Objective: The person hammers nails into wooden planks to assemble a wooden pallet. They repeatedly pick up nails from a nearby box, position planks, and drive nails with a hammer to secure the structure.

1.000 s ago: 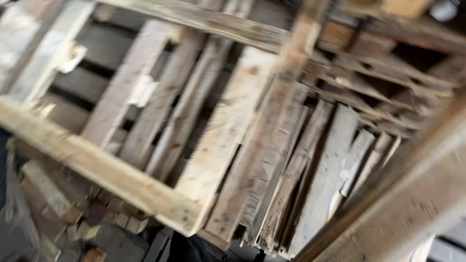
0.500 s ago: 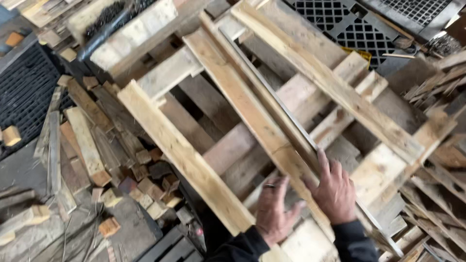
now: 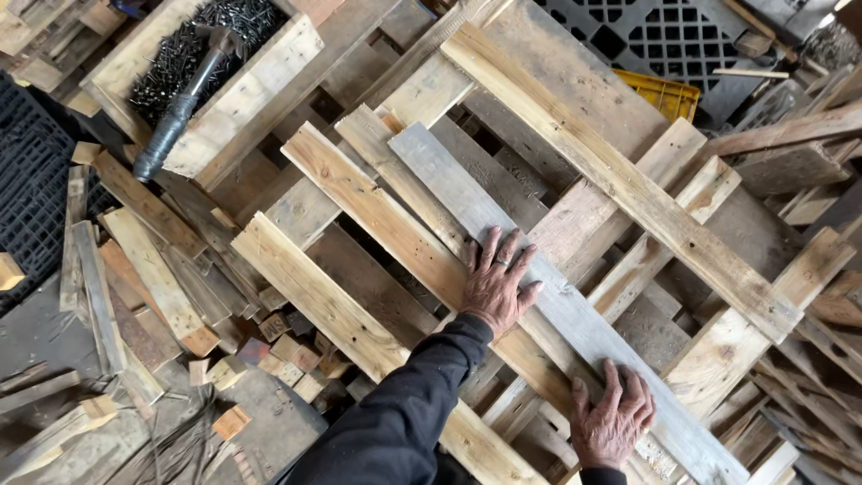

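My right hand [image 3: 613, 420] lies flat, fingers spread, on the near end of the grey plank [image 3: 539, 278]; my left hand [image 3: 496, 280] presses open-palmed further up it. I judge even pressure keeps it seated on the pallet [image 3: 628, 189]. Beyond, a hammer [image 3: 180, 103] rests in the nail box [image 3: 242, 94].

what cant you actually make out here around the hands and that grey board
- Grey board, head view: its lower end runs off the bottom edge.
- Right hand: wrist cut off by the bottom edge.
- Left hand: palm lies flat on the board, so its underside is hidden.
- Hammer in the nail box: its head is hard to tell among the nails.
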